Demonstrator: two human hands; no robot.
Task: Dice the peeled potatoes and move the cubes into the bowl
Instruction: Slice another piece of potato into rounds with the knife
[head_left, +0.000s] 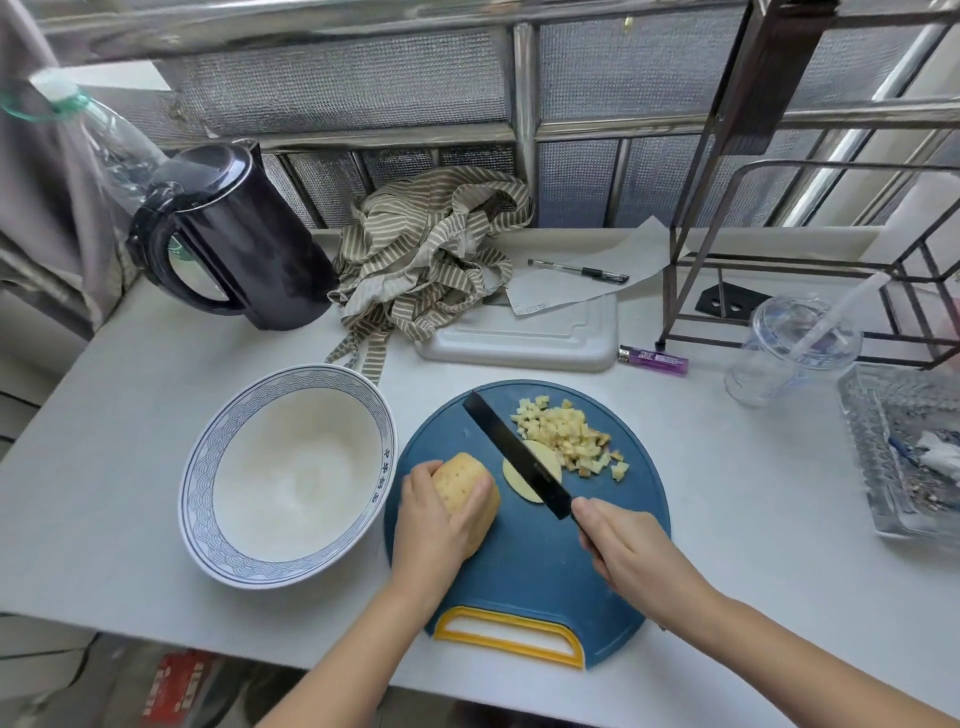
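A round dark-blue plastic cutting board (519, 566) lies on the pale grey tabletop (130, 467), its yellow loop handle at 6 o'clock. At the board's 9 o'clock edge the left hand (431, 525) curls around a large peeled yellow potato chunk (465, 486), thumb and fingers gripping its sides and holding it down on the board. The right hand (623, 540) is closed around the handle of a black-bladed kitchen knife (511, 452), whose blade points toward 11 o'clock and lies across a thin round potato slice (545, 460) near the board's centre. Just beside the slice, at 1 o'clock on the board, sits a pile of small pale potato cubes (566, 434). A wide white ceramic bowl with a blue wave-patterned rim (291, 382) stands touching the board at its 9 o'clock side. A black electric kettle (244, 244) stands at 11 o'clock on the table, a crumpled beige-striped cloth (426, 254) at 12, and a purple lighter (653, 358) at 1 o'clock.
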